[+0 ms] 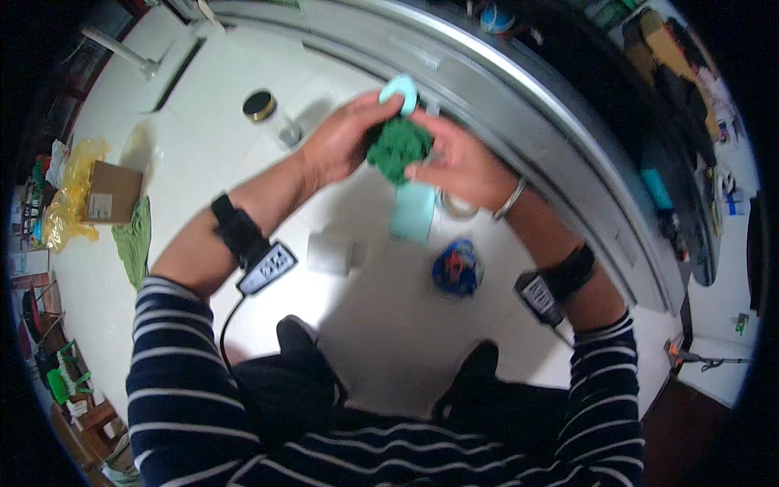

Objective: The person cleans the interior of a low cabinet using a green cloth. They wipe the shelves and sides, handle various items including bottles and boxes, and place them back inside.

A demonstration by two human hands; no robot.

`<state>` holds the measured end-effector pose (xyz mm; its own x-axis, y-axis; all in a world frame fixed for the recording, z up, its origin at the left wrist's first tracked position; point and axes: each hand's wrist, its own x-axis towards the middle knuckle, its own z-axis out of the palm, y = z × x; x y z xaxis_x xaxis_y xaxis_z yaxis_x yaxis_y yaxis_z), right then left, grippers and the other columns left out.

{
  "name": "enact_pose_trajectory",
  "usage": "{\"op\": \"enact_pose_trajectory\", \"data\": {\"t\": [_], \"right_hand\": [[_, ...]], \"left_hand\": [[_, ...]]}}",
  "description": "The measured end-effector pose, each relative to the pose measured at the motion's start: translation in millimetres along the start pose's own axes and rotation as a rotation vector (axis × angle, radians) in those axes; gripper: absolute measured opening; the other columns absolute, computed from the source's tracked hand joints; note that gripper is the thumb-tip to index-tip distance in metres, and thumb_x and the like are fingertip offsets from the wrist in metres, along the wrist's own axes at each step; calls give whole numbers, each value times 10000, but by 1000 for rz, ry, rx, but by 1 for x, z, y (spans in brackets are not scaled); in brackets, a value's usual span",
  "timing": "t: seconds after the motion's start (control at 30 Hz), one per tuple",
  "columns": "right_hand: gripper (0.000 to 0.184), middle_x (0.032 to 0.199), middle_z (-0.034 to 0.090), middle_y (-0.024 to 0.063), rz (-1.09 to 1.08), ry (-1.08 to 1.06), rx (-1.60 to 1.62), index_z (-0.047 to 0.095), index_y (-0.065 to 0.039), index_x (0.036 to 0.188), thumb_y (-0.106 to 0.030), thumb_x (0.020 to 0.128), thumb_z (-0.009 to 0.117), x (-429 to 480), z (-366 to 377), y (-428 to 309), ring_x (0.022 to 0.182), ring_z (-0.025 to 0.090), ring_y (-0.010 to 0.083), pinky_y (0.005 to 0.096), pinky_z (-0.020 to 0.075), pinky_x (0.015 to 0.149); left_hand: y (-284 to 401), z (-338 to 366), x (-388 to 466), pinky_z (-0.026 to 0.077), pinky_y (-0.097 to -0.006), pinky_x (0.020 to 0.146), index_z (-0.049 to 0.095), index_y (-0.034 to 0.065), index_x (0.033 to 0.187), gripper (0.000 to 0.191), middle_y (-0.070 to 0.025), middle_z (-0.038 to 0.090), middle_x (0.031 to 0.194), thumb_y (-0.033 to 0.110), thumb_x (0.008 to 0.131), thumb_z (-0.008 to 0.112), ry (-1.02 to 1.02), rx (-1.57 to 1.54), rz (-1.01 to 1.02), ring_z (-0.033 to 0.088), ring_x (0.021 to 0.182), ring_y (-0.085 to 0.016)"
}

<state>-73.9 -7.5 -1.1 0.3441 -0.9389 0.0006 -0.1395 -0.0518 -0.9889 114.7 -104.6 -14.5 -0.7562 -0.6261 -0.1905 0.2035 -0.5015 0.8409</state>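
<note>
My left hand [341, 140] pinches a curved mint-coloured piece [400, 91] under its thumb, above a crumpled dark green bundle that looks like cloth or yarn [398, 149]. From the other side, my right hand [465, 163] grips the green bundle with thumb and fingers. Whether the mint piece is joined to the bundle cannot be told. A flat mint sheet [412, 214] shows on the white floor beyond the bundle's lower edge. Partly hidden by my right hand is a ring like a roll of tape [459, 209].
A blue bundle with a red part [456, 268] and a small white box [328, 252] lie before my feet. Farther off stands a clear jar with a black-and-gold lid [260, 105]. A cardboard box [114, 193], yellow plastic [76, 195] and green cloth [134, 240] sit left. Metal door track [523, 109] runs right.
</note>
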Motion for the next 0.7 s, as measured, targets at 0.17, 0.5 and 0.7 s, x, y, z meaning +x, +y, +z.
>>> {"op": "enact_pose_trajectory", "data": {"t": [0.17,0.5,0.7], "right_hand": [[610,1267,644,185,120,66,30,376,-16,1512,-96,957,616,-21,-8,-10,1138,655,229,338,563,918],[504,1002,691,242,584,328,-926,624,70,1165,-310,855,742,-85,-54,157,946,691,343,425,552,861],[417,880,700,233,934,443,-269,629,92,965,-312,887,696,-96,-33,217,711,728,299,380,610,608]], "left_hand": [[0,-1,-5,590,-297,825,651,102,1118,261,-34,703,1043,328,989,650,-28,9,-38,697,916,-134],[1,-69,-52,602,-304,824,648,46,1134,284,-70,715,1037,297,1002,633,203,95,-178,715,891,-159],[-11,-79,-55,610,-321,805,663,42,1128,279,-71,729,1008,286,992,649,233,121,-221,723,862,-162]]}}
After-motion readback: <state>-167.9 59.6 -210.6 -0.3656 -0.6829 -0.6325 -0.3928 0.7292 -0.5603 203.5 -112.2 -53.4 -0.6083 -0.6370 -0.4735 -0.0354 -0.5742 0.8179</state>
